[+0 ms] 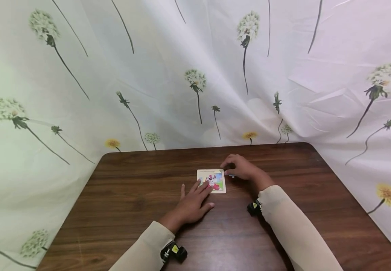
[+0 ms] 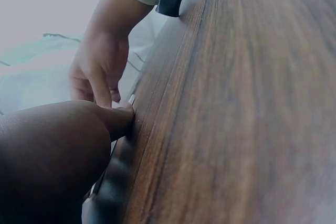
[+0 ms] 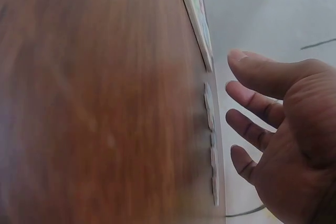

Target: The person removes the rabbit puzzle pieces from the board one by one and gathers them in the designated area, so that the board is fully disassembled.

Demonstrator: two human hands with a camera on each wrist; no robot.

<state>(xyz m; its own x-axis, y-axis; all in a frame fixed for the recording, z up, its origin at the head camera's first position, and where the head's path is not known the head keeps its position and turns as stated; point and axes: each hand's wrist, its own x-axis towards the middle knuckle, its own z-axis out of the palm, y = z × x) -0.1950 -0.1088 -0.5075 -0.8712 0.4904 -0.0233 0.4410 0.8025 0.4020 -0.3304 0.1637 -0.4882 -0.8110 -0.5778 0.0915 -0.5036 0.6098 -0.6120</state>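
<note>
A small square jigsaw board with a light rim and a colourful cartoon picture lies on the table. My left hand rests with spread, fairly straight fingers over its lower left part, hiding some of the picture. Just beyond the board's right edge hovers my right hand, fingers loosely bent. In the right wrist view, thumb and fingers are apart with nothing between them. Beneath that hand, thin jigsaw pieces lie flat near the board's corner; a bit of a blue piece shows in the head view.
The dark wood-grain table has rounded far corners. A pale curtain printed with dandelions hangs behind it and on both sides. Each wrist carries a black strapped camera.
</note>
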